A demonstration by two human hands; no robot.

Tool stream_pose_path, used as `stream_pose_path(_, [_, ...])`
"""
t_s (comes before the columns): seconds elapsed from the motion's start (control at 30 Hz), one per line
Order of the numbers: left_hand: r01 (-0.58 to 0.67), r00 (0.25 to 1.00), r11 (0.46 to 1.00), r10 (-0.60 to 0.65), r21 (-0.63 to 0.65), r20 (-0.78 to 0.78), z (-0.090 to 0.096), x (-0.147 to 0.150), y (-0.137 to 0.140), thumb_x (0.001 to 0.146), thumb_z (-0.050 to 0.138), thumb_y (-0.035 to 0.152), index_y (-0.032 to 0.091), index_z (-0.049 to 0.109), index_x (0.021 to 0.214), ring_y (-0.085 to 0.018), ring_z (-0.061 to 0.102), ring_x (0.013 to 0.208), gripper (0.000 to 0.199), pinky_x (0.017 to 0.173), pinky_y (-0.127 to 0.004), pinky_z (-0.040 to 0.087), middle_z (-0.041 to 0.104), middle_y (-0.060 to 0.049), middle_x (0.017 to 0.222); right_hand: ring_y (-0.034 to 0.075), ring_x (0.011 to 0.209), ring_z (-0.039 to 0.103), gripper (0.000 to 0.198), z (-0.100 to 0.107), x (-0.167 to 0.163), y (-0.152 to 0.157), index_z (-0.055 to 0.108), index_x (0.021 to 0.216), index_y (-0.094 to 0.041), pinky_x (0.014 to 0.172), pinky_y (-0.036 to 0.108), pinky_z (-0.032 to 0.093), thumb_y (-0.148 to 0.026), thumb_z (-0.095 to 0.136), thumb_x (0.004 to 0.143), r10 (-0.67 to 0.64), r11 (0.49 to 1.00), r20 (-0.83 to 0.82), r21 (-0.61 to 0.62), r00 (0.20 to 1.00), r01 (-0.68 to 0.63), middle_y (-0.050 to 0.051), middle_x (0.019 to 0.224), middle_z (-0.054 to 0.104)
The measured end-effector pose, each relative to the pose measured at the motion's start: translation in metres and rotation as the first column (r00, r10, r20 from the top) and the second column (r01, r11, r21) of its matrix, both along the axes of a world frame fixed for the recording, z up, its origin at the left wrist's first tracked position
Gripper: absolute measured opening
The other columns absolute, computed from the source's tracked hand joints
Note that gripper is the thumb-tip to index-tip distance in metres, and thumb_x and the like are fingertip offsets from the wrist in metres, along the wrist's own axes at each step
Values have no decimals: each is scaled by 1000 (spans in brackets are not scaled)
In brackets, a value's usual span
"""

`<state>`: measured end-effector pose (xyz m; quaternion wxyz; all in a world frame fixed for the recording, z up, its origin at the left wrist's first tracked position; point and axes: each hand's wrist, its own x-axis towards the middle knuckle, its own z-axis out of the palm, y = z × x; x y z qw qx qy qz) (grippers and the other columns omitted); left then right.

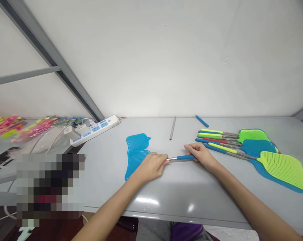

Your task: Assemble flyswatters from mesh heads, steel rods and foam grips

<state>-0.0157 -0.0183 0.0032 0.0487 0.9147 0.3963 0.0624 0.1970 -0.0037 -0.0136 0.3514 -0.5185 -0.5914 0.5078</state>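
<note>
- Left hand (154, 165): grip closed around a slim silver metal shaft (172, 159). Right hand (200, 155): grip pinching the end of a smooth blue tubular sleeve (184, 157) on that shaft. Both lie between the hands, over the front-middle of the glossy grey tabletop (171, 194).
- Risk: sleeve could bunch or seat crooked if pushed off-axis; shaft could slip through the left grip if held loosely.
- Just beside left hand: two perforated blue plastic swatter heads (138, 143). The nearer is partly covered; cannot tell whether shaft joins it. Downward pressure might bend it.
- Right: overlapping lime, blue and red-handled swatters (284, 167), handles close behind right hand. An outward pull could knock them.
- Farther: loose silver metal tube (173, 128), loose blue sleeve (202, 121); both might roll if bumped.
- Back left: white power strip (92, 133) with cables, limiting room there.
</note>
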Motion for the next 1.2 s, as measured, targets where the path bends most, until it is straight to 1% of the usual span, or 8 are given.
stream_pose_path(0.17, [-3, 998, 1000, 3, -2, 60, 1, -2, 2, 86, 26, 29, 18, 46, 70, -14, 50, 61, 27, 60, -25, 32, 56, 0, 65, 6, 36, 28, 39, 2, 8, 2, 50, 60, -15, 38, 20, 19, -51, 42, 73, 43, 996, 30, -78, 999, -40, -6, 39, 33])
stream_pose_path(0.27, [-8, 997, 1000, 8, -7, 78, 0, -4, 2, 86, 26, 30, 18, 48, 72, -14, 51, 62, 28, 58, -24, 31, 56, 0, 65, 6, 40, 31, 40, 9, 14, 0, 56, 63, -13, 39, 20, 22, -51, 45, 71, 184, 980, 111, -94, 977, -174, -2, 46, 42])
stream_pose_path(0.33, [-5, 997, 1000, 5, -5, 83, -1, -5, 2, 86, 27, 31, 18, 49, 74, -14, 51, 62, 28, 58, -24, 31, 57, -1, 66, 6, 43, 33, 39, 15, 17, -2, 60, 68, -12, 40, 21, 23, -50, 49, 69, 292, 955, 147, -107, 945, -278, -1, 51, 45])
stream_pose_path(0.4, [8, 997, 1000, -8, 1, 80, -1, -5, 2, 86, 27, 31, 18, 49, 75, -14, 51, 63, 28, 60, -24, 32, 57, 0, 67, 6, 43, 32, 40, 19, 18, -4, 63, 76, -12, 40, 21, 23, -49, 52, 67, 380, 922, 168, -148, 910, -358, -2, 51, 43])
stream_pose_path(0.5, [19, 999, 1000, -20, 17, 49, -2, -4, 1, 86, 27, 31, 18, 48, 76, -14, 52, 64, 27, 59, -24, 31, 57, 0, 68, 6, 41, 27, 43, 21, 18, -6, 64, 81, -12, 38, 21, 18, -50, 53, 65, 438, 893, 180, -198, 881, -404, -4, 46, 36])
stream_pose_path(0.7, [38, 999, 998, -37, 40, -39, -4, 2, -4, 87, 23, 29, 18, 43, 78, -13, 53, 60, 25, 50, -25, 28, 58, 0, 74, 4, 39, 18, 41, 12, 17, -6, 63, 75, -12, 36, 21, 10, -50, 52, 66, 428, 888, 84, -224, 900, -401, -6, 44, 26])
stream_pose_path(0.93, [91, 994, 996, -92, -25, -54, 0, 7, -6, 88, 21, 28, 19, 41, 81, -13, 53, 58, 23, 47, -25, 26, 59, 1, 74, 3, 39, 15, 37, 13, 17, -7, 64, 77, -11, 36, 21, 9, -45, 54, 67, 429, 872, -40, -241, 902, -425, -7, 44, 25])
stream_pose_path(1.2, [32, 996, 998, -36, -45, -81, -6, 9, -9, 87, 19, 28, 19, 41, 80, -15, 53, 56, 25, 46, -25, 26, 59, 0, 74, 3, 39, 15, 38, 12, 13, -11, 64, 81, -10, 36, 21, 10, -43, 55, 67, 411, 875, -74, -247, 908, -416, -7, 44, 23])
